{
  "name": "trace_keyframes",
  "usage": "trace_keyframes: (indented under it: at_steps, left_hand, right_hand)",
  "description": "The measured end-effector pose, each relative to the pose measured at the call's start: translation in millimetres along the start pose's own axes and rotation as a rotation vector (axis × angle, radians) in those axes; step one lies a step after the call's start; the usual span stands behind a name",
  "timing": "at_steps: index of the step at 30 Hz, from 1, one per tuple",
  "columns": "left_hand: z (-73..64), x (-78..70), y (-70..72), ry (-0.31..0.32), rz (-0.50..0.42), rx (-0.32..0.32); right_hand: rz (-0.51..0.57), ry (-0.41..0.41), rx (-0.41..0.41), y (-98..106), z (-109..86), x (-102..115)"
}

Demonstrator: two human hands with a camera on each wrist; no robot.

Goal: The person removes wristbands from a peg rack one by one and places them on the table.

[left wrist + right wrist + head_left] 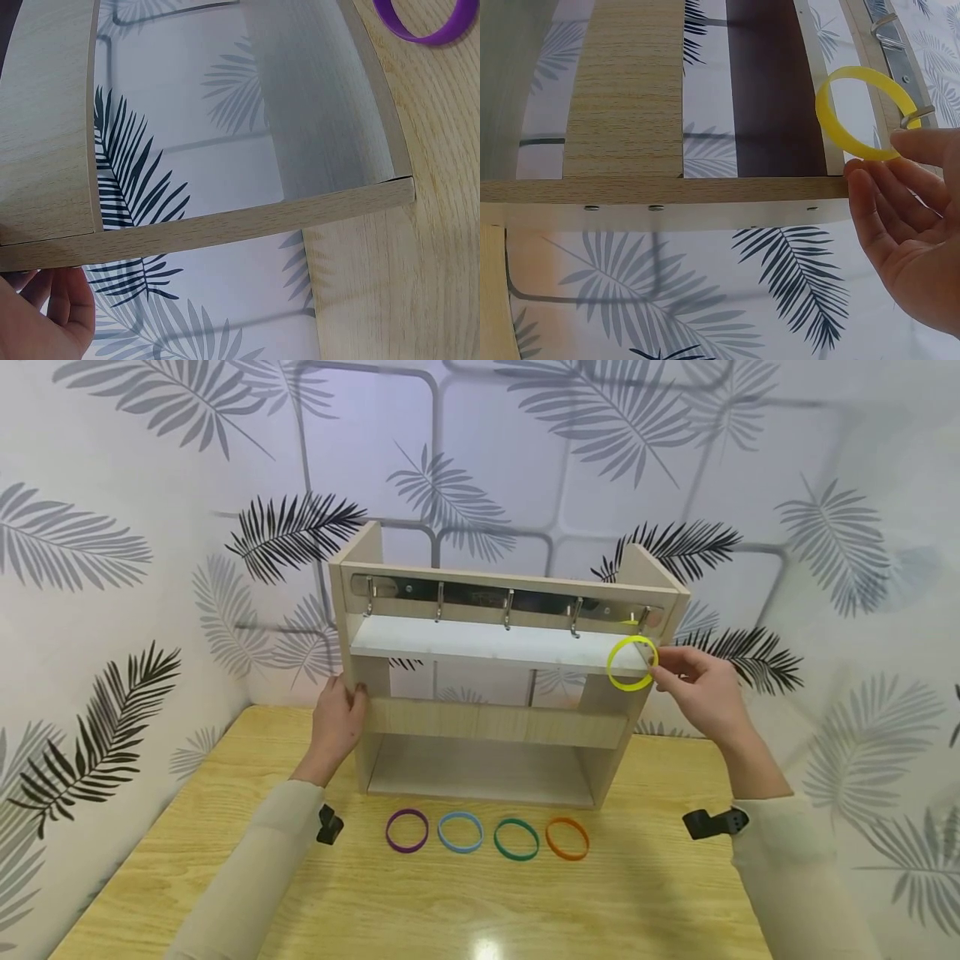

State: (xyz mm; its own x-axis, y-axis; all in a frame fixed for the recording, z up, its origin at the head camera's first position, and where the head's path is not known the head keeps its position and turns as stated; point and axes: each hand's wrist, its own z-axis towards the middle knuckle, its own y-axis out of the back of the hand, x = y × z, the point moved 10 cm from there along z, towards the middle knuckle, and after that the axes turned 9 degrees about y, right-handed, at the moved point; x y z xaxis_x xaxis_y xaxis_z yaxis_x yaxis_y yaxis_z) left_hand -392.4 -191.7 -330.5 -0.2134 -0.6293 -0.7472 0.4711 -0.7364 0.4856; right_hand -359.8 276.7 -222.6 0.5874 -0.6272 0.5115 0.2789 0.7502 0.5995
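Note:
A yellow silicone wristband (612, 670) is pinched between the thumb and fingers of my right hand (708, 693), just below the rightmost hook (643, 620) of a metal hook strip. In the right wrist view the yellow wristband (832, 124) stands upright and its far edge overlaps the end hook (917, 115). The strip (472, 597) runs along the top front of a small wooden shelf unit (495, 722). At the unit's left side panel (348, 635), my left hand (336, 722) grips the edge, its fingers partly hidden behind the panel.
On the wooden table (450, 910) before the unit lie a purple wristband (388, 837), a light blue wristband (441, 837), a green wristband (497, 839) and an orange wristband (550, 839) in a row. A leaf-patterned wall (495, 460) rises behind the unit.

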Motion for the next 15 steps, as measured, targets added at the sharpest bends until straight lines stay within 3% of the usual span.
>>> trace_keyframes:
  at_steps: [15]
  left_hand:
    - [0.2, 2.1, -1.1, -0.004, -0.003, -0.004]
  right_hand:
    - [0.054, 0.001, -0.017, 0.2, -0.6, -0.2]
